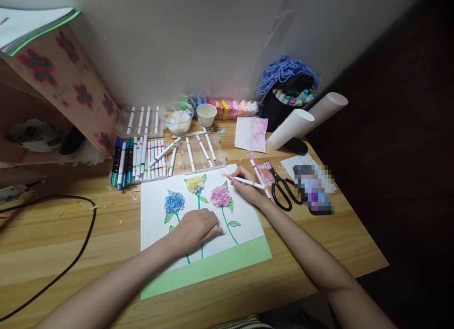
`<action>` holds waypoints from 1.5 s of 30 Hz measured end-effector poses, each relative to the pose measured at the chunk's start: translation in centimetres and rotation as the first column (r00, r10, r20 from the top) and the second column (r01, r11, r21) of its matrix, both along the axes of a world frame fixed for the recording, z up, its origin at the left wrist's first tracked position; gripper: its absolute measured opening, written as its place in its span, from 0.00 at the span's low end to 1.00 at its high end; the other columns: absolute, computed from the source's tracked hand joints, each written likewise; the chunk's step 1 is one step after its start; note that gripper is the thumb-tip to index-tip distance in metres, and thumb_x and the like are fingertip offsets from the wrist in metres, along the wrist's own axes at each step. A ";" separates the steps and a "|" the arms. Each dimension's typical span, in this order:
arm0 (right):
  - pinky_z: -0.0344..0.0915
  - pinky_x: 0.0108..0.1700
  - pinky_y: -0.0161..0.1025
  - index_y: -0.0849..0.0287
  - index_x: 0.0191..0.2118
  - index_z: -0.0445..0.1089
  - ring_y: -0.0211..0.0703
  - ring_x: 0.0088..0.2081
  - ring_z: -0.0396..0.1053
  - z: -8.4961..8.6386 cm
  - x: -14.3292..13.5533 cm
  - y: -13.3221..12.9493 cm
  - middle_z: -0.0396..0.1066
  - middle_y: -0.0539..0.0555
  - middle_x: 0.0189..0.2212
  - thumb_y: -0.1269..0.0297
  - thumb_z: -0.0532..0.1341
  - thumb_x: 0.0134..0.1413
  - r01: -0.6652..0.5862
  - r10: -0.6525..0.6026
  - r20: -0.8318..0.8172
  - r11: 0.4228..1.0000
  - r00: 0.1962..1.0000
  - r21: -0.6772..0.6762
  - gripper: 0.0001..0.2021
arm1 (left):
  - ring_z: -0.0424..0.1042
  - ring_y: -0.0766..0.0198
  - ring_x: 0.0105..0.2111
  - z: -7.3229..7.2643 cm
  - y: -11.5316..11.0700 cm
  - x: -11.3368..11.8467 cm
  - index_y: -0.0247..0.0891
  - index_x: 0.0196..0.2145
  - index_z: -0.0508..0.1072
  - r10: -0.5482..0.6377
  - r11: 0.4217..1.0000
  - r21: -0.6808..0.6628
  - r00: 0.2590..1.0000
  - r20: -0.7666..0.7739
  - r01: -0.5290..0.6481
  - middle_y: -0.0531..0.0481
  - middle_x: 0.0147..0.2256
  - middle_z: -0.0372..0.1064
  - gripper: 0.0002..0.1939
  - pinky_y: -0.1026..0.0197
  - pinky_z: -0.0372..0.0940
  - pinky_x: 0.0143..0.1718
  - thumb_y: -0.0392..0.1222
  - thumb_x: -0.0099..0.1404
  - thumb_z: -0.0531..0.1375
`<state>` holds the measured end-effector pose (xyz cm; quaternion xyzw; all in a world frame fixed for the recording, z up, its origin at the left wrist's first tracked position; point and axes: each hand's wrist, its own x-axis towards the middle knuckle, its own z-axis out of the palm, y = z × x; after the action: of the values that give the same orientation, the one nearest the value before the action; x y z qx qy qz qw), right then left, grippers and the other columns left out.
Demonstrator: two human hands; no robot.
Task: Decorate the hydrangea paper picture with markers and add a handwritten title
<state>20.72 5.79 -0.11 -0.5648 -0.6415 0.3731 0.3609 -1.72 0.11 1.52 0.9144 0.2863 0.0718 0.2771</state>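
Note:
A white sheet with blue, yellow and pink textured flowers on drawn green stems lies over a green sheet. My right hand holds a white marker, its tip touching or just above the paper near the top right corner, by a small pink mark. My left hand rests palm down on the paper, over the lower stems, with its fingers lying flat.
Marker cases and a row of markers stand behind the paper, with a clear bowl and paper cup. Black scissors and a blurred phone lie right. A black cable curves at left.

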 end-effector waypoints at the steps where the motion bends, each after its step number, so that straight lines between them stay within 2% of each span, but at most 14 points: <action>1: 0.56 0.29 0.34 0.56 0.28 0.62 0.39 0.27 0.62 -0.1 0.0 0.0 0.65 0.47 0.24 0.69 0.57 0.49 -0.006 0.006 -0.006 1.000 1.000 -0.005 0.02 | 0.62 0.63 0.30 0.0 0.0 0.0 0.38 0.30 0.64 -0.001 1.000 0.000 1.000 -0.001 0.001 0.51 0.29 0.66 0.20 0.61 0.55 0.31 0.49 0.72 0.41; 7: 0.57 0.30 0.35 0.56 0.30 0.63 0.40 0.29 0.64 -0.3 0.0 0.1 0.67 0.48 0.26 0.68 0.56 0.50 0.001 -0.001 0.002 1.000 1.000 0.002 0.01 | 0.62 0.63 0.30 0.0 0.0 0.0 0.38 0.30 0.64 -0.001 1.000 0.002 1.000 0.004 0.001 0.51 0.29 0.66 0.20 0.61 0.55 0.30 0.49 0.72 0.41; 15: 0.57 0.30 0.35 0.56 0.30 0.63 0.39 0.28 0.64 0.3 -0.2 0.0 0.68 0.48 0.26 0.68 0.57 0.50 0.025 -0.025 0.022 1.000 0.999 0.005 0.01 | 0.62 0.63 0.30 0.0 0.0 0.0 0.38 0.30 0.64 -0.005 1.000 -0.002 1.000 -0.004 0.005 0.51 0.29 0.66 0.20 0.61 0.55 0.30 0.49 0.72 0.41; 33: 0.55 0.28 0.35 0.55 0.28 0.61 0.38 0.26 0.61 0.4 -0.1 0.0 0.65 0.47 0.23 0.67 0.57 0.49 0.013 -0.013 0.039 1.000 0.999 0.005 0.03 | 0.62 0.62 0.30 0.0 0.0 0.0 0.39 0.30 0.63 -0.003 1.000 0.005 1.000 -0.006 0.003 0.51 0.29 0.66 0.20 0.61 0.53 0.30 0.49 0.72 0.41; 45: 0.54 0.28 0.35 0.56 0.28 0.61 0.39 0.27 0.62 0.2 -0.1 0.1 0.66 0.47 0.24 0.68 0.57 0.49 0.024 -0.024 0.029 1.000 0.999 0.007 0.03 | 0.63 0.62 0.30 -0.2 0.0 0.0 0.39 0.30 0.64 -0.004 1.000 0.004 1.000 -0.012 0.004 0.51 0.29 0.66 0.19 0.61 0.54 0.30 0.50 0.72 0.41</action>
<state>20.63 5.89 0.13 -0.5765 -0.6410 0.3583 0.3582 -1.72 0.14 1.36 0.9159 0.2859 0.0666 0.2737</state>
